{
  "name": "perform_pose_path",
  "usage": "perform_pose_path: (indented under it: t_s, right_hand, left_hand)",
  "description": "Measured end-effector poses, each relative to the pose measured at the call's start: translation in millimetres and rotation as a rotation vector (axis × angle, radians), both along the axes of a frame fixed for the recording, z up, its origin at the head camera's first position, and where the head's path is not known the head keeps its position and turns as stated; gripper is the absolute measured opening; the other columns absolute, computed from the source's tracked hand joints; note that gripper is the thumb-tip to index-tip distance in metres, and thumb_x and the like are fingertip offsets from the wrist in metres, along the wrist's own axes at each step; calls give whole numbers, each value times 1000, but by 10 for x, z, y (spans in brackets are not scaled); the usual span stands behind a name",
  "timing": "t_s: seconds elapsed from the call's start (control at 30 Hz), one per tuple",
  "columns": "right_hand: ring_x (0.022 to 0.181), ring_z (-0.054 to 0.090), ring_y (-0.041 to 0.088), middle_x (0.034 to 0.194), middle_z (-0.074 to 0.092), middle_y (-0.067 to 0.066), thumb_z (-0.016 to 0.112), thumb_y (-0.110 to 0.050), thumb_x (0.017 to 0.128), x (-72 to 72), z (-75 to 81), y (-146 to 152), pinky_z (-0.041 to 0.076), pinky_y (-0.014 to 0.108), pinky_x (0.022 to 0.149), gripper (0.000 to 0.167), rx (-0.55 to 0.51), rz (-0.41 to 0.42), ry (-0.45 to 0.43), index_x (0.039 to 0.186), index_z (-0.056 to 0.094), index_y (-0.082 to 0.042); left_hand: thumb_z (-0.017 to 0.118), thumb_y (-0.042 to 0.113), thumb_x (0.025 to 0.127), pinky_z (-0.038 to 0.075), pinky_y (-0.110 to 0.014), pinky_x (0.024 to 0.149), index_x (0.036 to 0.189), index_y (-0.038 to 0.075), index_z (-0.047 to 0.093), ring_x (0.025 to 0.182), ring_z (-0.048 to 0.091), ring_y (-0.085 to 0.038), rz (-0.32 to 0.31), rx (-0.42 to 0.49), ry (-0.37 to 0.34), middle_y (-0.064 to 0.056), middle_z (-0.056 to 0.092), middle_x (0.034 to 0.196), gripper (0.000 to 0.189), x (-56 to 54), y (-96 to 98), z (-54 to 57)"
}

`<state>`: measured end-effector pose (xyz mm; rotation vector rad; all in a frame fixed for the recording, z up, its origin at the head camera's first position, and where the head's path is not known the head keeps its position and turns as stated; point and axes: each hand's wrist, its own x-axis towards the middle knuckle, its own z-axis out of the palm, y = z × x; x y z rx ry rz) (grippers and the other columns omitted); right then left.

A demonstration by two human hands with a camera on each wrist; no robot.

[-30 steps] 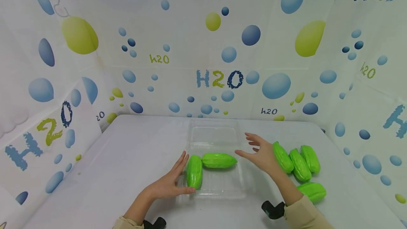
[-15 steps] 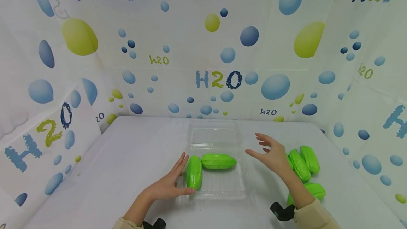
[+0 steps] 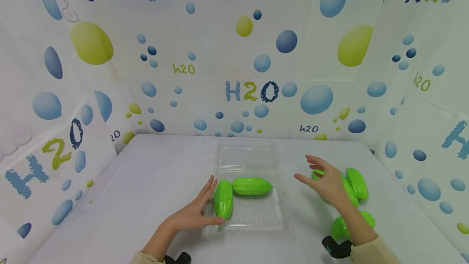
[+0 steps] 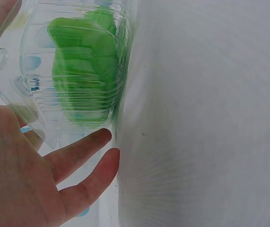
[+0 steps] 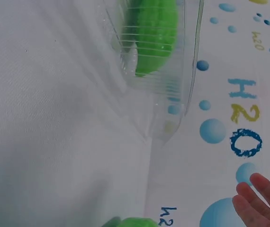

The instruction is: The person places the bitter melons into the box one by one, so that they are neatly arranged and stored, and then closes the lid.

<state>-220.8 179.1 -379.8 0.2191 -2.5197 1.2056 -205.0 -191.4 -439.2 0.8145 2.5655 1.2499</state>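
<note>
A clear plastic clamshell box lies on the table with its lid folded back. Two glossy bright green, ridged, vegetable-like pieces are inside: an upright one along the left wall and a sideways one at the back. My left hand rests against the box's left side, fingers extended and thumb near the front corner. My right hand hovers with spread, bent fingers and holds nothing, left of the green pieces at the right, partly covering them. In the right wrist view, right fingertips show at the lower right.
Another green piece lies nearer me, partly behind my right forearm. White cloth covers the table. A bubble-printed curtain stands behind and at both sides. Black wrist mounts hang below both wrists.
My right hand has moved right, away from the box and over toward the green pieces. My left hand and the box have stayed in place.
</note>
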Motion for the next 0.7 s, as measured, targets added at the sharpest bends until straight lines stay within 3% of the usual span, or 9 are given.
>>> perform_pose_path:
  t_s: [0.3, 0.57, 0.7]
  right_hand:
    - [108, 52, 34, 123, 54, 19, 76, -35, 74, 74, -6, 158, 46, 47, 87, 70, 32, -25, 0, 129, 49, -2]
    - [106, 52, 32, 124, 53, 18, 77, -32, 73, 153, -18, 279, 47, 46, 85, 68, 41, -37, 21, 128, 51, -2]
    - [109, 51, 33, 128, 50, 18, 75, -35, 76, 202, -15, 365, 45, 48, 87, 69, 53, -26, -9, 130, 48, -2]
  left_hand:
    - [71, 36, 79, 38, -64, 86, 148, 15, -3, 133, 10, -45, -5, 29, -31, -11, -14, 151, 103, 10, 2, 2]
    - [71, 37, 79, 37, -63, 87, 148, 14, -3, 135, 5, -43, -3, 23, -21, -11, -14, 152, 104, 4, 4, -7]
    - [71, 37, 79, 38, -62, 87, 148, 14, -3, 135, 6, -42, -2, 20, -19, -11, -14, 152, 103, 5, 3, -5]
